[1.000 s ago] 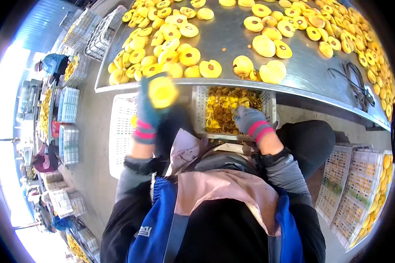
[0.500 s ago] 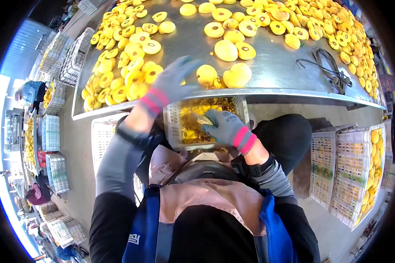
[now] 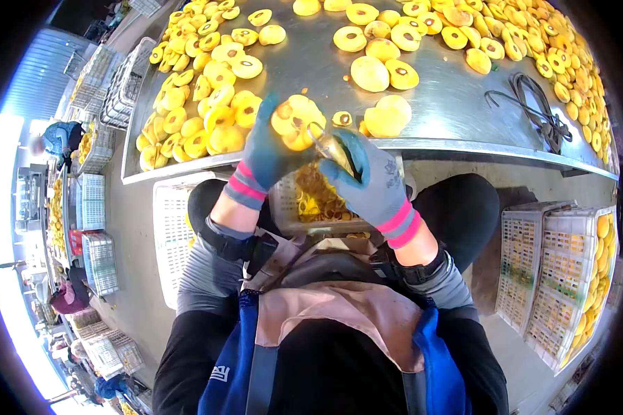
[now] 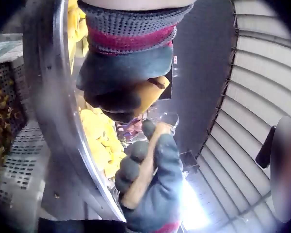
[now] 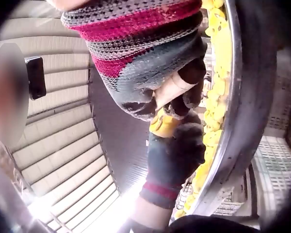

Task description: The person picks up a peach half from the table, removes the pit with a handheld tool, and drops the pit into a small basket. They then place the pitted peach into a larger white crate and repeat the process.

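My gloved left hand (image 3: 266, 152) holds a yellow peach half (image 3: 299, 119) just above the table's near edge, its cut face turned up. In my gloved right hand (image 3: 374, 181) I grip a pitting tool (image 3: 333, 151) with a pale wooden handle (image 4: 144, 177) and a thin metal loop (image 4: 170, 119) at its tip. The loop is right at the peach half, overlapping its edge in the head view. Fingers curl round the handle in the left wrist view. Below both hands sits a crate (image 3: 284, 209) of brown pits and yellow scraps, partly covered by the hands.
Many peach halves lie on the metal table (image 3: 457, 104), piled left and right. A coiled dark cable (image 3: 536, 114) rests near its right edge. White crates (image 3: 561, 283) with peaches stand to the right, another crate (image 3: 169, 232) by the left knee. Other people work far left.
The left hand went from a blurred peach half at the table's left, across the table edge, and now holds a peach half. My right hand rose from the crate with the pitting tool to meet it.
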### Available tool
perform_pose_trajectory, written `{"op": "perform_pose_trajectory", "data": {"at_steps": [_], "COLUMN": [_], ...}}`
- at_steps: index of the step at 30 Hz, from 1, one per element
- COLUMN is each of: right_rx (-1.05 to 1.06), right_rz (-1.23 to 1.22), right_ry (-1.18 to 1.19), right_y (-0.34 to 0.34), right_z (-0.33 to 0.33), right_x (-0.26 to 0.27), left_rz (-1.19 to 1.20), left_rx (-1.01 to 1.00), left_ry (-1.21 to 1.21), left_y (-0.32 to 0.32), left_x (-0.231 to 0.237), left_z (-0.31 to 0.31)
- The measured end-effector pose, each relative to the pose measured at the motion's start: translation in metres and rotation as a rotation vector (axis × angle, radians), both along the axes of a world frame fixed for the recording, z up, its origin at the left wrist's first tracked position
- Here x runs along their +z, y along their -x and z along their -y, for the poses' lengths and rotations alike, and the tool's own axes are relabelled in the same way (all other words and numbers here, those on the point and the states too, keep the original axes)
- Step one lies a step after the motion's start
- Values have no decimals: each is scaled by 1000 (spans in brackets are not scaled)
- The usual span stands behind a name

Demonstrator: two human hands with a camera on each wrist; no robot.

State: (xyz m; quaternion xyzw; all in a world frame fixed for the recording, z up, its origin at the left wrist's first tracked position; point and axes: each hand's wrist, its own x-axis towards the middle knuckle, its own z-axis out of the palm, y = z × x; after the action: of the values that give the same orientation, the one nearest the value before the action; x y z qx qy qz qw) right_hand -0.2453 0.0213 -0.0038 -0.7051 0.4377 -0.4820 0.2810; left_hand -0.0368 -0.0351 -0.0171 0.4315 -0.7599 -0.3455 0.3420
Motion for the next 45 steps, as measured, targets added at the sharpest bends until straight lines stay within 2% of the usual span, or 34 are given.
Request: {"op": "perform_pose_trajectory", "data": {"at_steps": [3,5,6,9,10,13,14,15,17,18,20,21,23,24,25,26,27,28,30,31,32,35,36,39,40,41,43,44,45], "right_rx": [-62,-80,-81,-49,-30,-60,-38,-24,-1,25,78,35,-46,-51,-1,45,84,63,27,13,-4,81,-15,3,56,104,287,383,330], "right_rz": [-58,-46,-4,55,65,56,24,-10,-76,-76,-72,-60,-40,17,54,89,119,140,115,104,124,142,122,-38,-46,-58,-48,-141,-257], "right_ry": [31,19,9,47,71,257,173,185,208,211,218,217,212,20,-67,-152,-230,-145,-125,-115,-10,-158,-53,-152,-81,-9,-91,-198,-188], "right_y": [-9,-13,-14,-14,-14,-23,-22,-21,-16,-15,-14,-15,-17,-14,-10,-5,2,1,-1,-3,-7,-3,-6,-13,-17,-17,-6,6,10], "right_z": [-3,-3,-3,3,5,5,1,0,-2,-4,-7,-7,-6,-4,-1,2,5,5,2,1,2,-1,-5,-16,-21,-24,-25,-26,-29], "right_x": [2,5,7,10,10,-2,-2,-2,-5,-7,-9,-9,-7,-1,6,14,18,12,10,7,-1,3,-1,-3,-12,-18,-12,8,12], "left_rz": [-501,-550,-430,-774,-292,-456,-773,-1090,-599,-1062,-1143,-1184,-765,-501,-256,-314,-263,-171,-49,-121,59,26,-253,-1117,-1061,-1123,-1174,-1127,-977], "left_rx": [7,98,185,-232,-100,-6,-5,1,-78,-238,-322,-366,-105,31,160,248,237,193,131,147,120,108,192,381,380,596,195,-21,170], "left_ry": [-538,-581,-448,-661,-189,-250,-530,-813,-403,-720,-651,-618,-323,-208,-120,-378,-332,-208,7,-22,73,25,-207,-908,-778,-798,-845,-868,-723], "left_y": [10,5,7,-7,5,7,9,10,11,16,15,19,28,30,34,35,32,26,14,14,12,20,22,40,45,59,29,18,24], "left_x": [5,-6,-14,-13,2,-8,-10,-13,-23,-28,-42,-40,-35,-34,-26,-13,-16,-23,-28,-24,-20,-17,-16,-8,11,30,7,0,13], "left_z": [-9,-10,-10,-6,-20,-32,-30,-31,-37,-35,-34,-34,-53,-57,-60,-66,-63,-61,-58,-60,-62,-66,-64,-49,-45,-37,-22,-19,-31]}}
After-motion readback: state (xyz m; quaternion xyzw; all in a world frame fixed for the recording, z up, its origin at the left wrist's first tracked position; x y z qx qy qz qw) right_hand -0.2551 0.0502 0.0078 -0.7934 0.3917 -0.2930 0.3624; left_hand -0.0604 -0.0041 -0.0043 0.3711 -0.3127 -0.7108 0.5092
